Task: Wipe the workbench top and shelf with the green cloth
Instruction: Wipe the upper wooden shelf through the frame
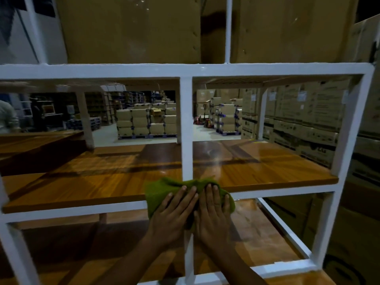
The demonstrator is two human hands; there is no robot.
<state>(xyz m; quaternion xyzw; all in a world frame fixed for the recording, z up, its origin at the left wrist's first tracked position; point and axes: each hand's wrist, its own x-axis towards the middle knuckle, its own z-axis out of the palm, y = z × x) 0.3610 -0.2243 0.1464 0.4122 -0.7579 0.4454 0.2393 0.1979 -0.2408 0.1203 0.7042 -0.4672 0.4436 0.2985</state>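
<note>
dim warehouse, stacked cardboard boxes (144, 122) on pallets (141, 137), pale floor (106, 135), dark racks (93, 106) behind

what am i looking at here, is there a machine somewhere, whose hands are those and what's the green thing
There is no machine here. A person is working with bare hands, and the single picture comes from a camera worn on their head, looking forward and down.

The left hand and right hand lie side by side with straight fingers, pressing a green cloth against the front edge of a wooden shelf. Neither hand is gripping it.

The shelf sits in a white metal frame, and the cloth is right where the frame's middle post meets the shelf. Through the frame you see stacked cardboard boxes in a dim warehouse.
</note>
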